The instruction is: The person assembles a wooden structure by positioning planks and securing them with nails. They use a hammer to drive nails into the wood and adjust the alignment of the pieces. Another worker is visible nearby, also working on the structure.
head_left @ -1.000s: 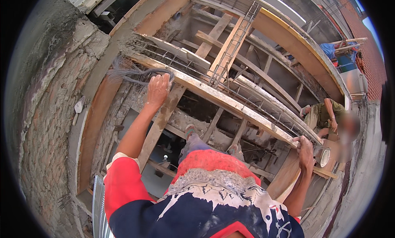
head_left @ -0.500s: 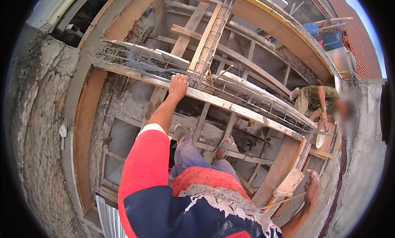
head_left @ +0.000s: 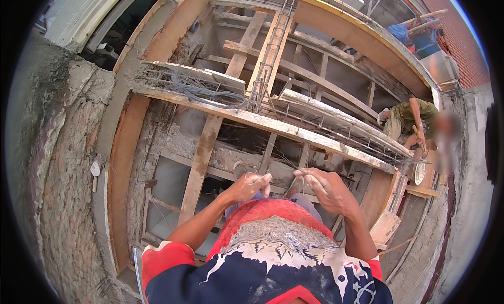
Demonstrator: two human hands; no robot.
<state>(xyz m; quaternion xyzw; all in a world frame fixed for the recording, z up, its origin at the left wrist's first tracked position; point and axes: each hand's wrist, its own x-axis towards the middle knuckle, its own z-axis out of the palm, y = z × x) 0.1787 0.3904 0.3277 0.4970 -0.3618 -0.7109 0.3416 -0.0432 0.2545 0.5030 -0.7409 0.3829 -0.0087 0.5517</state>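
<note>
Both my hands are raised in front of my body, apart from each other, above the timber-framed opening. My left hand (head_left: 251,188) is closed, with thumb and fingers curled together. Facing it, my right hand (head_left: 326,190) is also closed in a pinch, fingertips pointing left. Anything thin held in either hand is too small to make out. Ahead of them runs a long pale formwork board (head_left: 273,126). A loose bundle of grey tie wire (head_left: 202,88) lies behind that board, beside a narrow steel rebar cage (head_left: 273,49).
My sandalled feet (head_left: 295,187) stand on planks over the gaps. A co-worker (head_left: 415,117) crouches at right, holding a hammer-like tool near a white oval dish (head_left: 419,173). A trowel (head_left: 95,170) lies on the left brick wall (head_left: 58,199). A wooden brace (head_left: 202,165) crosses the opening.
My left hand has left the pale board and come back toward my body. My right hand has swung in from the lower right to face it. The co-worker's arm has shifted.
</note>
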